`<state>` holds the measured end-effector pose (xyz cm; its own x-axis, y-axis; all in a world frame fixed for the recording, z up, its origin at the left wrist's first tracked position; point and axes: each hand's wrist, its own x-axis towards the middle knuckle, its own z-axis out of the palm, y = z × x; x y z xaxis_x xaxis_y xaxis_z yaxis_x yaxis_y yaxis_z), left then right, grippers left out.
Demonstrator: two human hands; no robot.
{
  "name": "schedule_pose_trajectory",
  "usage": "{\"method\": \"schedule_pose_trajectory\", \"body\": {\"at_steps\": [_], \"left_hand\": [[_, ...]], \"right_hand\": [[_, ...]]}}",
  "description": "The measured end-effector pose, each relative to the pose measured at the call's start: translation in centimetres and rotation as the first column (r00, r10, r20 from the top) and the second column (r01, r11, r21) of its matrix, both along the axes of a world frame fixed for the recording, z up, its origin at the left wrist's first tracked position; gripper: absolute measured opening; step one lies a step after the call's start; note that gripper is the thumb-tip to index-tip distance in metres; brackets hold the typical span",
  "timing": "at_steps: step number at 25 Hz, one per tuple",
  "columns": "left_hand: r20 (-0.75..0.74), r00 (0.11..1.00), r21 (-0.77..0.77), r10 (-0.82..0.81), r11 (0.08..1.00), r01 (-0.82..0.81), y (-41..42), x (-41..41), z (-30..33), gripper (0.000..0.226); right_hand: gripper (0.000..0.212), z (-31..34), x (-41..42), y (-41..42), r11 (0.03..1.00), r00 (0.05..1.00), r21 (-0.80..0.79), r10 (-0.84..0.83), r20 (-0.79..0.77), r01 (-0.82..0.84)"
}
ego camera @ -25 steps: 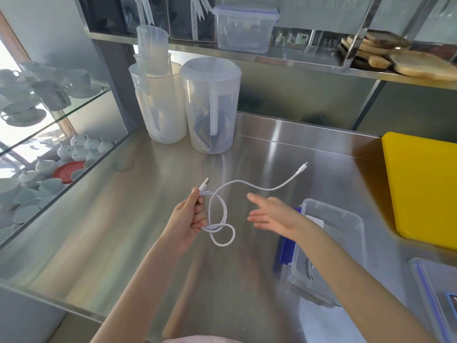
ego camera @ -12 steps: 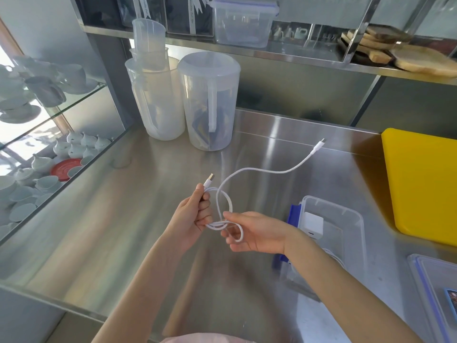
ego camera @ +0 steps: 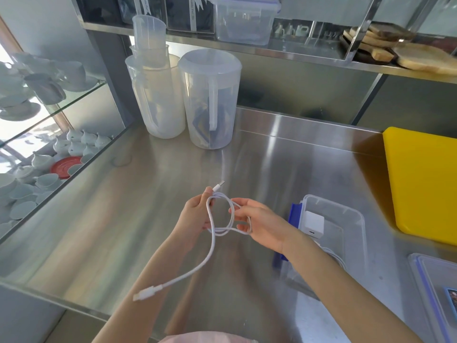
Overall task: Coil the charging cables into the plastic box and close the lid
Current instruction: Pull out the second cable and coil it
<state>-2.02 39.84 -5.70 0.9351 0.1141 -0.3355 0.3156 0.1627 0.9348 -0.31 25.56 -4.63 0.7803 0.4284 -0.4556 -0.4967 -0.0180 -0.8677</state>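
A white charging cable [ego camera: 214, 240] is being held above the steel counter [ego camera: 138, 209] by both bare hands. The left hand [ego camera: 195, 215] is clenched on the cable near its USB plug [ego camera: 219, 186], which is sticking up just beyond the thumb and forefinger. The right hand [ego camera: 263, 224] is being kept just beside the left, its fingers [ego camera: 237, 211] curled loosely through a small loop of cable, the strand being pinched against the palm side. Below the fingers of both hands the loop is being crossed by a second pass of cable. From the left fingers the free length is hanging down and toward the body, ending in the second connector [ego camera: 148, 292], seen over the left forearm.

Just right of the right wrist, a clear plastic box [ego camera: 356, 219] is standing open on the counter, with a blue latch [ego camera: 294, 215] on its near side. Inside it a white charger block [ego camera: 313, 223] is being shown upright; another white cable [ego camera: 338, 259] is partly hidden by the right forearm. A clear lid with blue trim [ego camera: 427, 288] is lying farther right, apart from the box. A yellow cutting board [ego camera: 425, 184] is lying well beyond the right fingers, and two translucent pitchers [ego camera: 210, 97] are standing far ahead of both hands.
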Motion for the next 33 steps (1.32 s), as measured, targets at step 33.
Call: {"method": "schedule_pose_trajectory", "body": {"at_steps": [33], "left_hand": [[0.049, 0.987, -0.580, -0.156, 0.799, 0.155, -0.1, 0.6, 0.3, 0.041]], "right_hand": [[0.019, 0.1, 1.4, 0.0, 0.941, 0.839, -0.303, 0.042, 0.543, 0.149]]}}
